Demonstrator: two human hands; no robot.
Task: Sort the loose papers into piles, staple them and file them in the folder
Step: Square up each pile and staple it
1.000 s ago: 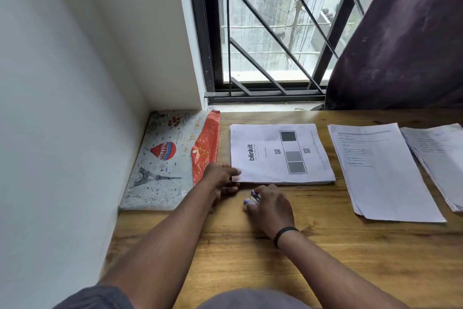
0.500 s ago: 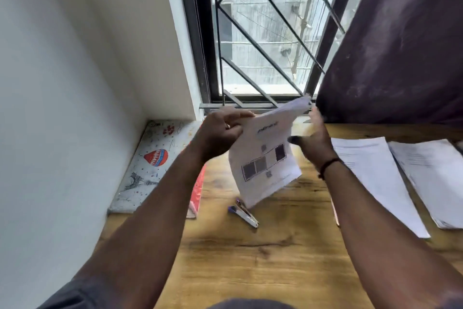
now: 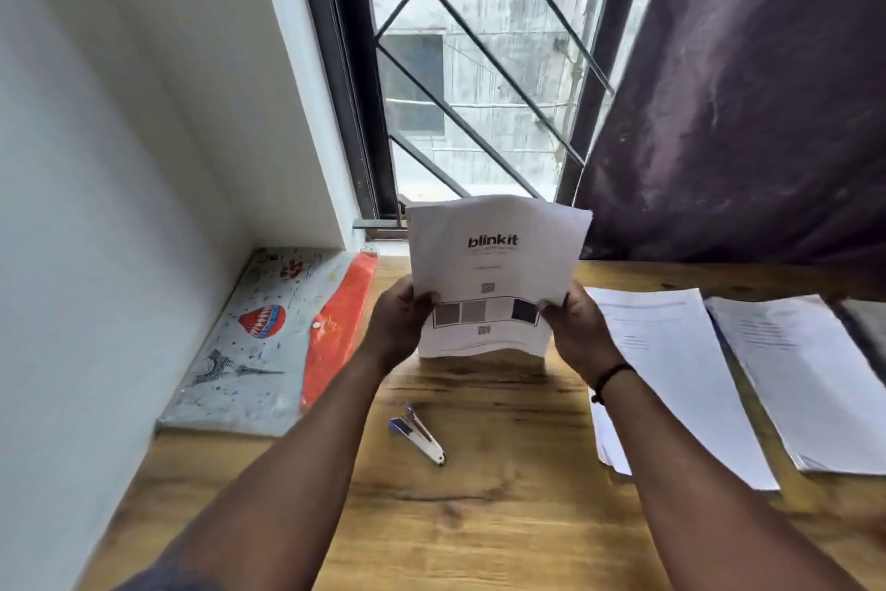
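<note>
A stack of "blinkit" papers (image 3: 494, 264) stands upright on its bottom edge on the wooden table (image 3: 479, 518). My left hand (image 3: 400, 327) grips its left side and my right hand (image 3: 575, 331) grips its right side, thumbs on the front sheet. A small blue and silver stapler (image 3: 418, 433) lies on the table in front of the stack, touched by neither hand. The patterned folder (image 3: 268, 341) with an orange flap lies flat at the left against the wall. Two other paper piles lie at the right, one (image 3: 671, 374) nearer the middle, the other (image 3: 805, 379) further right.
A white wall (image 3: 96, 207) borders the table on the left. Behind the table is a barred window (image 3: 479, 87), with a dark curtain (image 3: 743, 87) hanging at the right over the table's back edge.
The blinkit stack lay flat a second ago; both hands lifted it, turned it upright and set its bottom edge on the table. My right hand left the stapler lying on the table.
</note>
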